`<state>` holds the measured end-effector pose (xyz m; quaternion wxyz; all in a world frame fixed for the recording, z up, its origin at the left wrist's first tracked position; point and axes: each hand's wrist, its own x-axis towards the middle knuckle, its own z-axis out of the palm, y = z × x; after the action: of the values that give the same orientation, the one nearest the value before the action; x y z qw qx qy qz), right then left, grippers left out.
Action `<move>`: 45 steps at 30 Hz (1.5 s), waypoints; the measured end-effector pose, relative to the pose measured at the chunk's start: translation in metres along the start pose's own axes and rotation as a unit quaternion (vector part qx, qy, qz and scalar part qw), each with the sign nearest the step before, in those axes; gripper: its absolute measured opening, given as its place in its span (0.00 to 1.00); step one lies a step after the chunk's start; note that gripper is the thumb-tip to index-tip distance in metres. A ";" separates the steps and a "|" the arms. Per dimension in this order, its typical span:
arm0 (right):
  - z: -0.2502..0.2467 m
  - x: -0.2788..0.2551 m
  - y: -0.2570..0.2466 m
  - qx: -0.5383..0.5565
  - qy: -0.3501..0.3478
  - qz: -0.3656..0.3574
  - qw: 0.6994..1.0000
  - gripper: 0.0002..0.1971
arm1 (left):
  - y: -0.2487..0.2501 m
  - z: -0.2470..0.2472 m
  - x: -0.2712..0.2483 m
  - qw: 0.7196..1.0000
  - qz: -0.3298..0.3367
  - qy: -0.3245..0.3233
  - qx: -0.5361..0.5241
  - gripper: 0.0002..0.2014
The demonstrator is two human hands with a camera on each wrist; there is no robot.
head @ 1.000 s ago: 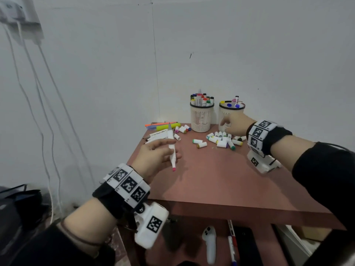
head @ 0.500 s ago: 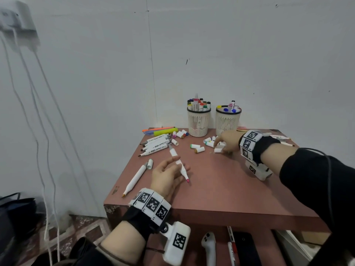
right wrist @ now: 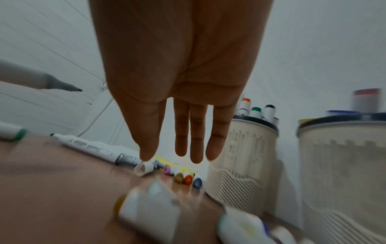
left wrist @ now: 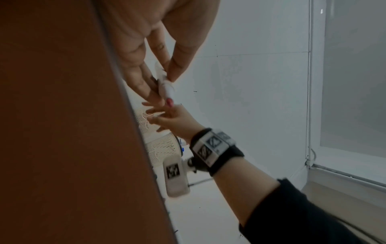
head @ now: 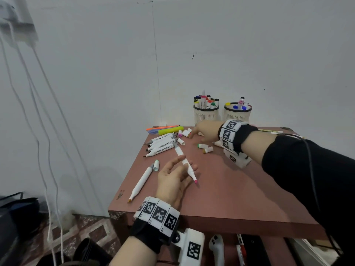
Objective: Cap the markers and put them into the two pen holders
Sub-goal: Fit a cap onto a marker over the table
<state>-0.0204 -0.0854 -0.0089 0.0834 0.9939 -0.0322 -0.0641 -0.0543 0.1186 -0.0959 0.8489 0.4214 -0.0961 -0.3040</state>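
Note:
My left hand (head: 175, 176) pinches a white uncapped marker (head: 184, 162) with a pink tip, held low over the red-brown table (head: 230, 189); the marker (left wrist: 167, 90) shows between thumb and fingers in the left wrist view. My right hand (head: 203, 131) reaches left over the far part of the table with straight fingers (right wrist: 188, 140) held above a row of loose caps (right wrist: 183, 177); it holds nothing. Two white pen holders (head: 206, 112) (head: 237, 113) with capped markers stand at the far edge. Several uncapped markers (head: 161, 144) lie at the far left.
Another uncapped white marker (head: 141, 183) and a cap (head: 156, 165) lie near the table's left edge. Loose caps (head: 204, 147) are scattered mid-table. A yellow highlighter (head: 171, 130) and coloured pens lie at the back left. Cables hang on the wall at left.
My right hand has swept left from the caps in front of the holders to the caps near the marker pile. My left hand has lowered the marker toward the table.

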 end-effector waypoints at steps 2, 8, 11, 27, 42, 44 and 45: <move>-0.007 0.017 -0.005 -0.002 0.016 -0.006 1.000 0.19 | 0.000 0.000 0.001 1.000 0.001 -0.007 0.005 0.09; -0.016 0.061 -0.011 -0.043 -0.015 0.013 0.999 0.23 | 0.002 -0.003 0.008 0.999 -0.027 -0.020 -0.003 0.09; -0.012 0.075 -0.010 -0.063 -0.036 0.027 0.997 0.25 | 0.004 -0.005 0.013 0.998 -0.057 -0.024 -0.019 0.09; 0.000 0.097 -0.009 -0.086 -0.061 0.035 0.994 0.18 | 0.004 -0.006 0.017 0.997 -0.072 -0.033 -0.013 0.10; -0.009 0.079 -0.010 -0.050 -0.017 0.030 0.998 0.10 | 0.005 -0.004 0.015 0.997 -0.069 -0.026 -0.025 0.09; -0.012 0.068 -0.009 -0.043 0.001 0.026 0.999 0.11 | 0.006 -0.004 0.014 0.997 -0.069 -0.025 -0.025 0.09; -0.014 0.061 -0.008 -0.034 0.016 0.022 0.999 0.12 | 0.006 -0.003 0.013 0.997 -0.069 -0.025 -0.025 0.09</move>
<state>0.0426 -0.0795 -0.0042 0.1194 0.9904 -0.0506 -0.0471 -0.0397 0.1156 -0.0945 0.8334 0.3980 -0.0805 -0.3749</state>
